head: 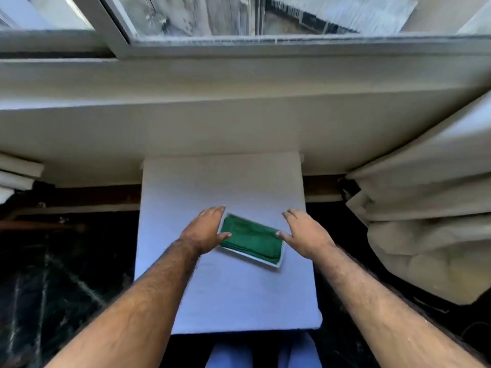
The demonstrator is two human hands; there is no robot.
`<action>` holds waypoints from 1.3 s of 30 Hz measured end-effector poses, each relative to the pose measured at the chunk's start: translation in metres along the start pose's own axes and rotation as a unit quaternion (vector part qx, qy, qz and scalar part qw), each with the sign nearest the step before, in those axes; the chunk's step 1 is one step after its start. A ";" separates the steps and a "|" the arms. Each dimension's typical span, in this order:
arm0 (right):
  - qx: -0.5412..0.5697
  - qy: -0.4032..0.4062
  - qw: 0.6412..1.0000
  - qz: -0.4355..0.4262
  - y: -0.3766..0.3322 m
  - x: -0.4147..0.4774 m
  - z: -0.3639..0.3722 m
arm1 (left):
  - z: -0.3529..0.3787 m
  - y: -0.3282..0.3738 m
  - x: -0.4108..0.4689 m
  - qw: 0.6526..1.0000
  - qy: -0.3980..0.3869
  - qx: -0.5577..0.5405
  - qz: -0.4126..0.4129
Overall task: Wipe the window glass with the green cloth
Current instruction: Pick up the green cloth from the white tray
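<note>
A folded green cloth [251, 239] lies on a white sheet or tray on a small white table [225, 293]. My left hand [206, 229] hovers at the cloth's left end, fingers spread, thumb near its edge. At the cloth's right end is my right hand [305, 232], also flat and spread, its thumb touching or just over the cloth. Neither hand grips it. The window glass [239, 14] spans the top of the view, streaked and dirty, in a white frame [125, 46].
A wide white sill [239, 102] runs between table and window. Bunched cream curtain [425, 221] hangs at the right. Dark marble floor [53, 274] lies on both sides of the table. My legs in blue show below the table's near edge.
</note>
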State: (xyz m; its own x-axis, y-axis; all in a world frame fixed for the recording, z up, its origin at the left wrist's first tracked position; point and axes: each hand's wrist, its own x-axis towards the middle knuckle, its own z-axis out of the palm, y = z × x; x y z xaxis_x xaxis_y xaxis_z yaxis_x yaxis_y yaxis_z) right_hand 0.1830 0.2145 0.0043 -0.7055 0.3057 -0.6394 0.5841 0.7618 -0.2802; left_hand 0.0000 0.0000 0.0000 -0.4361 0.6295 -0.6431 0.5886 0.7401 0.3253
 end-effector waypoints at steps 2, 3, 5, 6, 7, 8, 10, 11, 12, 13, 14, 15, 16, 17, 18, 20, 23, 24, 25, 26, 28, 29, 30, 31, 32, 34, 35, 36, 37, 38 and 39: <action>0.006 -0.009 1.000 0.005 0.002 0.012 0.019 | 0.018 -0.006 0.014 1.000 -0.013 -0.001 -0.002; 0.006 -0.013 1.000 0.011 0.005 0.019 0.032 | 0.029 -0.009 0.021 1.000 -0.021 0.001 -0.009; 0.000 -0.018 1.000 0.017 0.008 0.032 0.052 | 0.046 -0.013 0.036 0.999 -0.033 0.019 -0.011; -0.001 -0.011 1.000 0.018 0.008 0.036 0.063 | 0.055 -0.014 0.041 0.999 -0.034 0.032 -0.009; -0.006 -0.001 1.000 0.020 0.008 0.038 0.066 | 0.057 -0.014 0.044 0.998 -0.023 0.052 -0.006; -0.012 0.003 1.000 0.026 0.008 0.042 0.073 | 0.061 -0.015 0.048 0.997 -0.015 0.079 -0.003; -0.010 0.002 0.999 0.034 0.008 0.052 0.089 | 0.071 -0.021 0.058 0.990 -0.014 0.141 0.001; -0.019 0.002 0.999 0.036 0.009 0.056 0.097 | 0.077 -0.023 0.062 0.985 -0.011 0.171 0.007; -0.027 0.003 0.999 0.036 0.008 0.059 0.102 | 0.080 -0.024 0.066 0.981 -0.006 0.192 0.012; -0.030 0.008 0.999 0.038 0.008 0.062 0.107 | 0.084 -0.025 0.070 0.979 0.003 0.204 0.016; -0.030 0.015 0.999 0.040 0.009 0.066 0.111 | 0.087 -0.025 0.076 0.977 0.015 0.211 0.020; -0.032 0.026 0.998 0.042 0.008 0.068 0.114 | 0.088 -0.024 0.079 0.976 0.031 0.215 0.025; -0.038 0.033 0.998 0.048 0.008 0.069 0.116 | 0.089 -0.023 0.083 0.975 0.045 0.218 0.024; -0.043 0.042 0.997 0.051 0.007 0.071 0.118 | 0.090 -0.022 0.086 0.973 0.053 0.222 0.022; -0.047 0.048 0.996 0.052 0.006 0.072 0.121 | 0.092 -0.021 0.088 0.973 0.058 0.221 0.018; -0.051 0.062 0.995 0.053 0.004 0.074 0.125 | 0.094 -0.020 0.092 0.972 0.068 0.224 0.011; -0.045 0.078 0.994 0.054 0.005 0.076 0.129 | 0.097 -0.021 0.097 0.974 0.077 0.213 -0.002; -0.039 0.081 0.994 0.054 0.006 0.076 0.130 | 0.097 -0.021 0.097 0.976 0.079 0.202 -0.006; -0.033 0.086 0.994 0.054 0.006 0.077 0.131 | 0.097 -0.021 0.097 0.978 0.083 0.189 -0.010; -0.027 0.086 0.994 0.055 0.006 0.078 0.131 | 0.096 -0.021 0.097 0.982 0.084 0.169 -0.015; -0.013 0.077 0.995 0.064 0.005 0.079 0.130 | 0.094 -0.020 0.093 0.989 0.087 0.114 -0.026; -0.008 0.070 0.995 0.067 0.004 0.079 0.129 | 0.094 -0.020 0.090 0.992 0.089 0.086 -0.034; -0.004 0.061 0.996 0.069 0.003 0.078 0.126 | 0.093 -0.020 0.087 0.993 0.091 0.058 -0.045; 0.002 0.052 0.996 0.073 0.003 0.077 0.124 | 0.093 -0.021 0.084 0.993 0.093 0.028 -0.059; 0.010 0.045 0.996 0.076 0.003 0.075 0.120 | 0.092 -0.020 0.081 0.993 0.093 -0.006 -0.074; 0.019 0.041 0.996 0.077 0.003 0.068 0.113 | 0.088 -0.019 0.076 0.989 0.087 -0.069 -0.093; 0.022 0.042 0.996 0.073 0.002 0.064 0.107 | 0.083 -0.018 0.072 0.987 0.081 -0.093 -0.100; 0.027 0.041 0.996 0.069 0.002 0.060 0.100 | 0.076 -0.016 0.068 0.985 0.075 -0.113 -0.107; 0.035 0.037 0.996 0.067 0.001 0.057 0.094 | 0.071 -0.015 0.065 0.982 0.072 -0.135 -0.113; 0.050 0.030 0.996 0.069 0.001 0.053 0.087 | 0.064 -0.014 0.060 0.978 0.074 -0.157 -0.118; 0.071 0.021 0.995 0.073 0.001 0.048 0.080 | 0.059 -0.013 0.056 0.974 0.076 -0.174 -0.120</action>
State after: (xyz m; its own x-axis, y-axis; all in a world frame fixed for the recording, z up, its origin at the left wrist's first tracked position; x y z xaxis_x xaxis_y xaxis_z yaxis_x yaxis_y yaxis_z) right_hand 0.1814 0.1841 -0.0840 -0.6226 0.4331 -0.6517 0.7307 0.6199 -0.2861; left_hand 0.0083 0.0120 -0.0809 -0.6448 0.4359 -0.6279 0.2012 0.8893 0.4107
